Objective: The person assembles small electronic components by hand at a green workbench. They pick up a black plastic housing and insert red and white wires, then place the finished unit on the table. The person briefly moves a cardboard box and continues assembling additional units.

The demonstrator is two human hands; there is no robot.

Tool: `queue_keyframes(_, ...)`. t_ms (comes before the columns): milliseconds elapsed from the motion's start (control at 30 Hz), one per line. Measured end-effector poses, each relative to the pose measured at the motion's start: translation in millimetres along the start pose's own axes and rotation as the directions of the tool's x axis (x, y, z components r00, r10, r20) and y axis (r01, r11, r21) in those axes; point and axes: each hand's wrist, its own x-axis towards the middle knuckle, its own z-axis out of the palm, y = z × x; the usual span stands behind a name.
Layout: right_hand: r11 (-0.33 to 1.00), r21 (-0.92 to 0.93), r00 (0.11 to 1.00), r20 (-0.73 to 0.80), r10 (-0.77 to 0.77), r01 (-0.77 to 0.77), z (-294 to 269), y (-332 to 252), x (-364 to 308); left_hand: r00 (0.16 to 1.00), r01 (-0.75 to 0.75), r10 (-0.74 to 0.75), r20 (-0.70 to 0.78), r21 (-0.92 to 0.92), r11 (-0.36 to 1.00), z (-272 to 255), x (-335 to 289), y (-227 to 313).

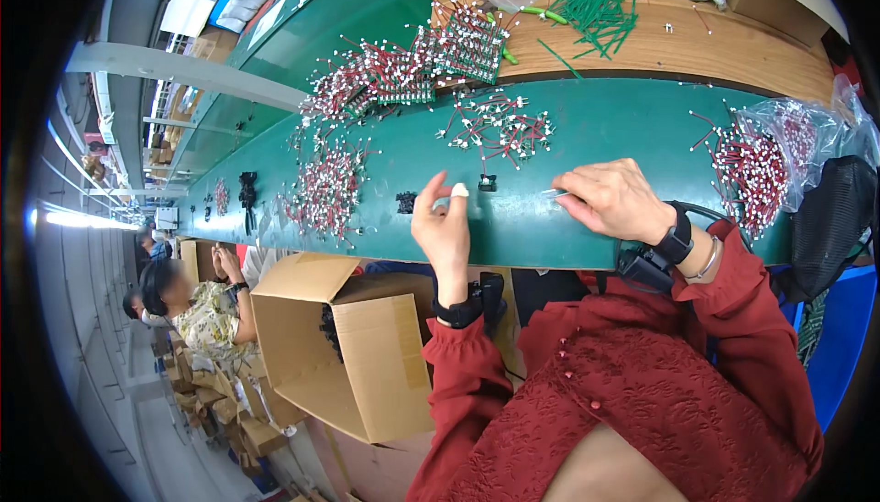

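Observation:
My left hand (pixel 442 231) hovers over the green bench with its fingers apart and nothing visible in them; one fingertip has a white covering. Beside it on the bench lies a small cluster of black parts (pixel 406 202). Between my hands sits a small black part (pixel 488 183) with a red wire running up from it. My right hand (pixel 612 198) is pinched closed on a thin, pale stick-like object (pixel 553 192) pointing left; its exact kind is too small to tell. Beyond the hands lies a loose pile of red wires with white connectors (pixel 500 126).
Larger heaps of wired connectors (pixel 325 190) lie left, with wired green circuit boards (pixel 472 48) behind. A bagged wire pile (pixel 752 167) is at right. Green strips (pixel 596 16) lie on a wooden surface. An open cardboard box (pixel 385 364) stands below the bench; another person (pixel 206 309) sits farther left.

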Motion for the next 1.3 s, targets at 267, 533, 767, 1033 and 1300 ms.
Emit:
queue_keyframes(267, 0.914, 0.177, 0.924, -0.044, 0.379, -0.366, 6.3, 16.8, 15.1, 0.714, 0.686, -0.048, 0.698, -0.684, 0.248, -2.3, -36.6, 8.8)
queue_keyframes(533, 0.817, 0.481, 0.947, 0.129, 0.293, -0.318, 6.7, -4.4, 14.9, 0.658, 0.753, 0.134, 0.741, -0.651, -0.094, 25.2, -44.8, 2.3)
queue_keyframes(767, 0.938, 0.338, 0.992, 0.118, 0.037, -0.075, 16.6, -7.0, 10.0, 0.667, 0.736, 0.176, 0.724, -0.677, -0.008, 42.7, -44.9, 14.5)
queue_keyframes(1033, 0.361, 0.76, 0.818, 0.373, 0.438, -0.54, 8.3, 10.5, 8.3, 0.877, 0.387, 0.104, 0.47, -0.816, 0.429, 54.0, -52.7, 15.7)
queue_keyframes(1300, 0.121, 0.75, 0.723, 0.563, 0.4, -0.651, -0.5, 11.1, 10.8, 0.875, 0.188, 0.201, 0.44, -0.692, 0.697, 54.1, -50.3, -4.6)
